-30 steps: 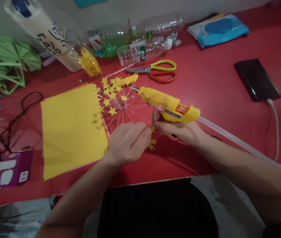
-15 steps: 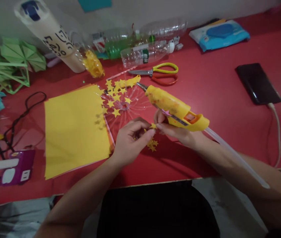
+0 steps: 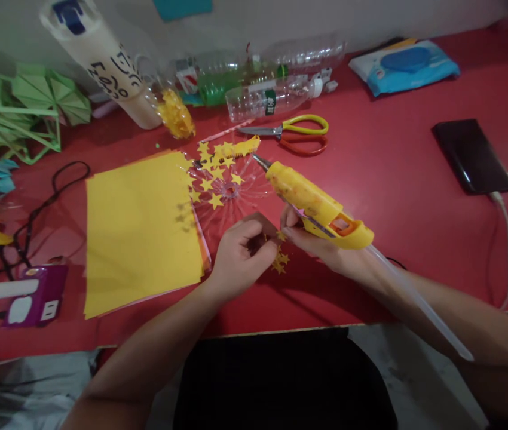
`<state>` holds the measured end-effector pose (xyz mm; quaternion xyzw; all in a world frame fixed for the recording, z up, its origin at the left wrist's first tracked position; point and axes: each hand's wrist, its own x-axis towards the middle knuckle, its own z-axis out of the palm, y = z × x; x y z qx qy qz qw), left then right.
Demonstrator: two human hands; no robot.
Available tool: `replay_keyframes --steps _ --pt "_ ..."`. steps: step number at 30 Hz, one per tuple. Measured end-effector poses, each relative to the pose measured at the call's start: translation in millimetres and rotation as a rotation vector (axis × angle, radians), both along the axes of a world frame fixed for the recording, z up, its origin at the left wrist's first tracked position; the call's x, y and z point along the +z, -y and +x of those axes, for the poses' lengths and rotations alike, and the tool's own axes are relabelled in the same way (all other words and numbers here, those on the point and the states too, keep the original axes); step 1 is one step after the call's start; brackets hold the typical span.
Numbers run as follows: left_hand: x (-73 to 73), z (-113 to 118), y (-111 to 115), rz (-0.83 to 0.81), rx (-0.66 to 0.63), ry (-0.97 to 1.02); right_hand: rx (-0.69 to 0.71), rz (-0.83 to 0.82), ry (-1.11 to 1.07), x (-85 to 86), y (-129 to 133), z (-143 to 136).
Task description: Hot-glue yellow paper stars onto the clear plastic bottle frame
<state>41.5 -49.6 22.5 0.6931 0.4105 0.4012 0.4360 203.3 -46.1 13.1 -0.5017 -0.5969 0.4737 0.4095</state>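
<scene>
My left hand is closed, its thumb and fingers pinched around something I cannot make out, beside a small yellow star. My right hand is closed on a yellow glue gun, whose nozzle points up and left and whose long clear glue stick trails over the forearm. Its fingertips are close to the same star. Below the fingers hangs a cluster of yellow stars. Several loose stars lie over a clear, cut plastic piece with splayed strips.
Yellow paper sheets lie at left, near a purple box. Scissors, plastic bottles and a tall tumbler are behind. Wipes and a cabled phone are at right; green paper shapes stand far left.
The view has shifted slightly, so the table's objects appear a little further right. The glue gun's rear has tilted downward, and my fingertips have moved slightly apart around the star.
</scene>
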Motion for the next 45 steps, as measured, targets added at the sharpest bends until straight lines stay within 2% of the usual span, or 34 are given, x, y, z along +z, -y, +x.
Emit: replay_keyframes --steps 8,12,14,16,21,25,38,45 --pt "1.5 2 1 -0.032 0.038 -0.011 -0.01 0.011 -0.052 12.0 1 -1" --pt "5.2 -1 -2 0.099 0.105 0.015 0.013 -0.003 -0.083 17.5 3 5" --pt "8.3 -7 -5 0.185 0.178 0.027 0.03 0.08 -0.061 18.3 2 12" --pt "11.3 -14 -9 0.256 0.253 0.014 0.117 0.211 -0.013 17.0 0 18" --pt "13.9 -27 -14 0.446 0.37 -0.114 0.216 0.418 0.037 11.8 -4 23" --pt "12.0 -28 -14 0.517 0.366 -0.155 0.287 0.448 0.086 12.3 -2 21" --pt "12.5 -26 -14 0.483 0.351 -0.146 0.257 0.466 0.117 11.0 -1 18" --pt "13.5 -26 -14 0.488 0.361 -0.155 0.271 0.36 0.134 8.5 0 20"
